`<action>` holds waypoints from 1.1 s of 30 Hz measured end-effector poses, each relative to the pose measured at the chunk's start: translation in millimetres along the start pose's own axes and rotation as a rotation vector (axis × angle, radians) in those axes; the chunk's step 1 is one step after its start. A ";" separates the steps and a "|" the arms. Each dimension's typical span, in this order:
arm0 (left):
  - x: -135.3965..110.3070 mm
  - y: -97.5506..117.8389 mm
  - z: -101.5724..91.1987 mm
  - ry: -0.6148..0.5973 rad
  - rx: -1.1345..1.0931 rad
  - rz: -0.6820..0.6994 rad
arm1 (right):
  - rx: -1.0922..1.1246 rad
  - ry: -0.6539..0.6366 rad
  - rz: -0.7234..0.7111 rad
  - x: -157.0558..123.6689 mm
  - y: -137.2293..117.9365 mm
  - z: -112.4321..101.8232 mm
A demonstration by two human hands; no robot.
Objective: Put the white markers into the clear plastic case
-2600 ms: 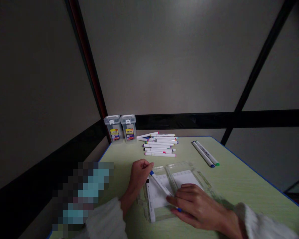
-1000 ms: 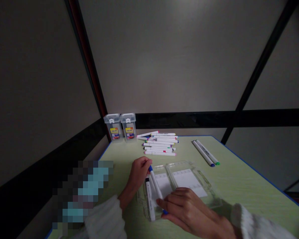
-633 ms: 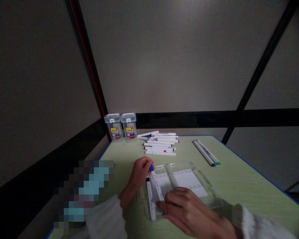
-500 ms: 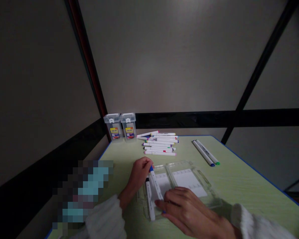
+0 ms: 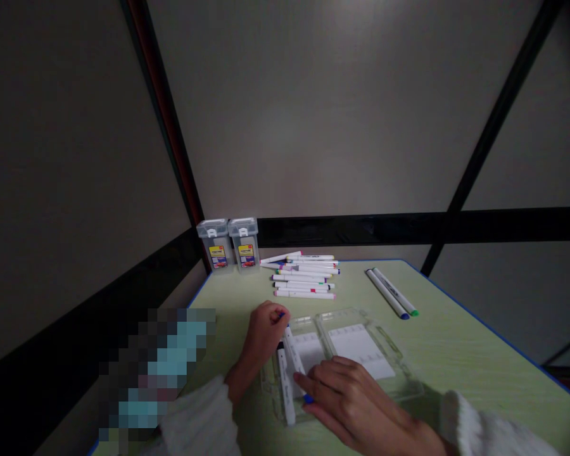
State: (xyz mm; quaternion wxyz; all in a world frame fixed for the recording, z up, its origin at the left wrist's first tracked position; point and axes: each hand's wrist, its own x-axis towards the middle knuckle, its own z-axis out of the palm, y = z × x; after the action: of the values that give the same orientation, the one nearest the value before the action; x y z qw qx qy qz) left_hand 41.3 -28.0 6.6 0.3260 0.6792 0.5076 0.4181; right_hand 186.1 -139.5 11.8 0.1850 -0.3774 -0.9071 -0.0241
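A clear plastic case [image 5: 361, 345] lies open on the green table, with a white marker with a black cap [image 5: 285, 386] lying in its left half. Beside that marker lies a white marker with blue caps [image 5: 295, 361]. My left hand [image 5: 261, 339] pinches the blue marker's far end with curled fingers. My right hand [image 5: 356, 408] holds its near end, fingertips pressed on the blue cap, and covers the case's front edge.
A loose pile of several white markers [image 5: 304, 275] lies further back. Two small lidded boxes [image 5: 228, 244] with yellow labels stand at the far left corner. Two markers [image 5: 392, 292] lie at the right. The table's blue edge [image 5: 494, 329] runs along the right.
Both hands have swung the blue-capped marker from a diagonal across the case to lie next to the black-capped one at the left. My right hand has slid left with it.
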 end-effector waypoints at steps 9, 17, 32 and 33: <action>0.9 -4.7 0.2 0.000 0.131 -0.023 | 0.032 -0.029 0.035 2.1 -2.1 4.6; 2.2 -14.4 1.1 -0.012 0.156 0.020 | 0.080 -0.080 0.070 2.3 -1.9 3.6; 3.5 -14.4 2.0 -0.027 0.089 -0.026 | 0.083 -0.094 0.062 2.0 -2.5 0.4; 3.7 -14.6 2.1 -0.034 0.083 -0.033 | 0.082 -0.095 0.061 2.2 -2.3 0.3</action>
State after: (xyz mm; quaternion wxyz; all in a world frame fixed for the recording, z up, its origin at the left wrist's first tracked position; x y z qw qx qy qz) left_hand 37.6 -20.5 -6.1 0.3131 0.6904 0.5301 0.3798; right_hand 183.0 -139.6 12.5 0.1575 -0.3977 -0.9031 0.0365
